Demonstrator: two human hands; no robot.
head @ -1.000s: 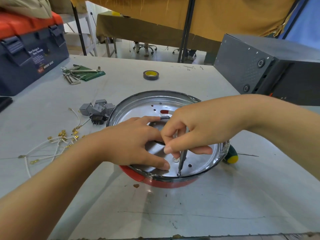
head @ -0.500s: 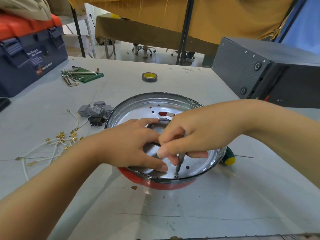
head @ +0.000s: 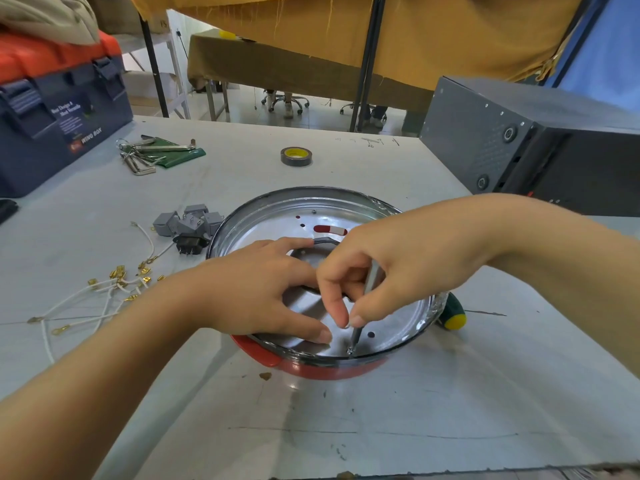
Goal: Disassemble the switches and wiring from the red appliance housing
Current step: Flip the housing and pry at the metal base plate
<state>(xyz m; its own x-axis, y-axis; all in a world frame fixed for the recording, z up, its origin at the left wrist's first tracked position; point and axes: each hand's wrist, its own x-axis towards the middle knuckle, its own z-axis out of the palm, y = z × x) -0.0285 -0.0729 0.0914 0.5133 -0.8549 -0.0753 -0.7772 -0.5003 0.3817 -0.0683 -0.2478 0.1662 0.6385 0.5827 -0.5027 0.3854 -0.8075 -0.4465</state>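
The red appliance housing point(head: 322, 370) sits mid-table with its shiny metal plate point(head: 277, 220) facing up. My left hand point(head: 263, 292) lies flat on the plate, fingers spread over its central opening. My right hand point(head: 391, 271) pinches a thin metal screwdriver shaft point(head: 358, 329), whose tip stands on a screw point(head: 350, 349) near the plate's front rim. Grey switches and a black socket point(head: 188, 226) lie loose to the left of the housing. White wires with brass terminals point(head: 104, 292) are scattered further left.
A blue and orange toolbox point(head: 59, 109) stands at the far left. Hex keys on a green pouch point(head: 156, 154) and a tape roll point(head: 296, 156) lie behind. A dark metal box point(head: 533, 147) fills the right. A green-yellow tool handle point(head: 452, 313) lies by the housing's right side.
The view has shifted slightly. My right hand's fingers have moved on the screwdriver shaft; the tip stays on the same screw. My left hand stays on the plate.
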